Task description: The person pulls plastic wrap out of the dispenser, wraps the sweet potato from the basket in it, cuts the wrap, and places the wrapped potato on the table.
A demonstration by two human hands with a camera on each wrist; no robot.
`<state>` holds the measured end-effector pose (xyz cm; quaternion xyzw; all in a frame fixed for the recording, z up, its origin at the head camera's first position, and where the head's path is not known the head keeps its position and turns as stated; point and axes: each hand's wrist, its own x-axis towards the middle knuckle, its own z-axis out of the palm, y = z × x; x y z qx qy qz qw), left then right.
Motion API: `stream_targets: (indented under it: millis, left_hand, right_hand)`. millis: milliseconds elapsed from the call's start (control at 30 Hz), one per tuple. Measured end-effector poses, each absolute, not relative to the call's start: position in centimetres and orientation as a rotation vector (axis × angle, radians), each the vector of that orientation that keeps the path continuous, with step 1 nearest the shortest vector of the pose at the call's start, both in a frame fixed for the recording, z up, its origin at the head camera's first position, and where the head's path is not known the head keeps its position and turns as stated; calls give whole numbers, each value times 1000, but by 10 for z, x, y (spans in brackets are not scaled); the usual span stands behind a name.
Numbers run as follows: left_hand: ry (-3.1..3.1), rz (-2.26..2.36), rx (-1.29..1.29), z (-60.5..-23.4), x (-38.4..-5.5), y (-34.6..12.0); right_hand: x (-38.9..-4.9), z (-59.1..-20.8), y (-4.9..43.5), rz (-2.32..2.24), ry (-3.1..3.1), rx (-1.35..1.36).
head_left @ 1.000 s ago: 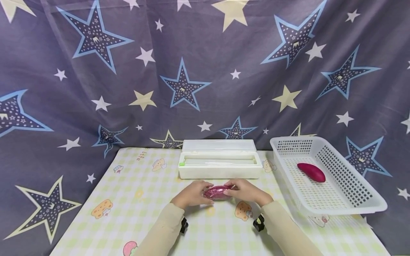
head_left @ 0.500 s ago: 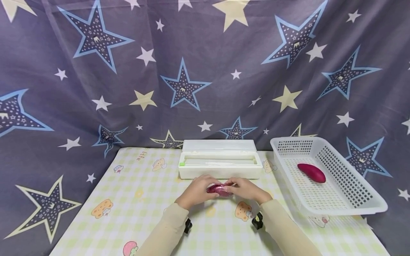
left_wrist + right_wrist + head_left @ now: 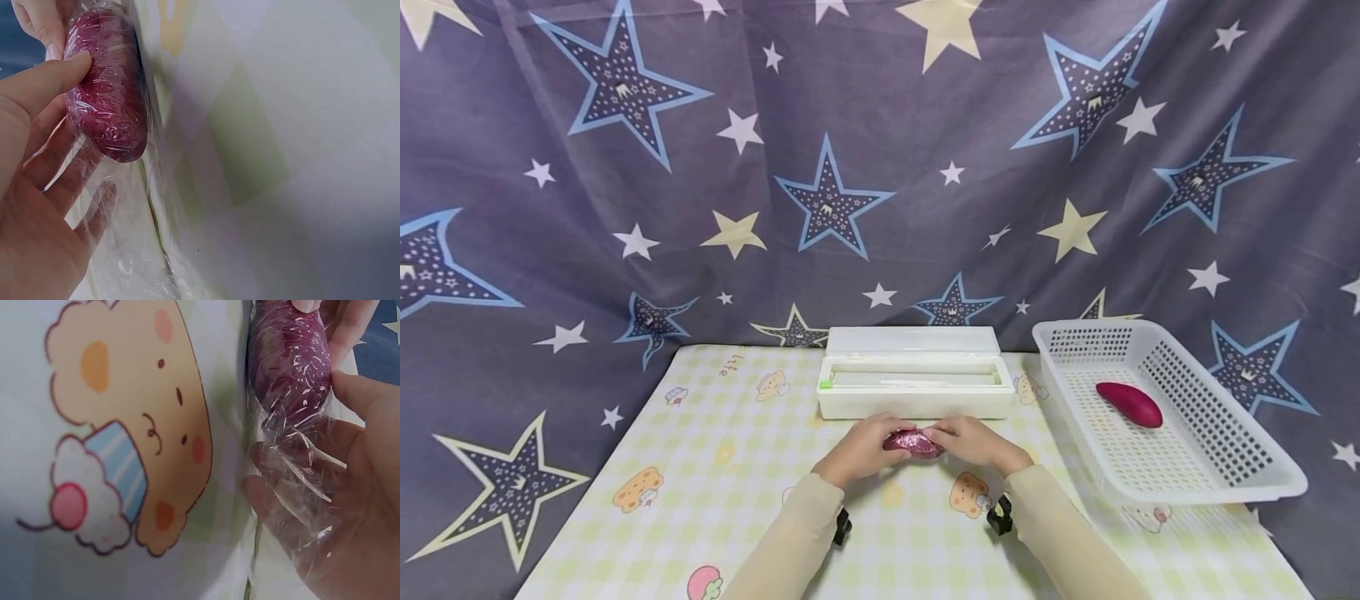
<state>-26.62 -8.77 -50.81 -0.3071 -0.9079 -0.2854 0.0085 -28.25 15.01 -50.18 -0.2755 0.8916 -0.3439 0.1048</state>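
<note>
A purple-red sweet potato (image 3: 913, 444), wrapped in crinkled clear cling film (image 3: 128, 262), is held between both hands close over the table. My left hand (image 3: 863, 448) grips one end, its thumb pressed on the front and its fingers behind. The other end is gripped by my right hand (image 3: 976, 442), whose thumb lies against the wrapped side. Loose film trails past both ends and over the fingers in the wrist views. A second, unwrapped sweet potato (image 3: 1131, 405) lies in the white basket (image 3: 1206, 492).
Just beyond the hands stands a white cling film box (image 3: 917, 406), its lid (image 3: 913, 340) raised and a roll inside. The basket is at the right on a checked tablecloth (image 3: 700, 467). A starry curtain (image 3: 880, 167) hangs behind the table.
The left hand has shifted slightly right and away from me, closing further around the wrapped sweet potato. The right hand has moved little. The sweet potato has turned a little.
</note>
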Motion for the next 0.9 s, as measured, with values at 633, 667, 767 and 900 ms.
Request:
stream_targets:
  millis: [633,667,767,900]
  left_hand:
    - [-2876,-930,-1095,-501,-263,-91]
    - [-2876,-933,-1102,-500,-263,-90]
    - [-2877,-942,-1120,-499,-262,-90]
    - [-2878,-952,-1121,-500,-261,-90]
  right_hand:
    - [-286,-482,147,-973,2546,-880]
    - [-287,-482,147,-971,2534,-887]
    - [-289,-483,145,-986,2483,-893]
    - [-291,-487,143,-1007,2430,-895]
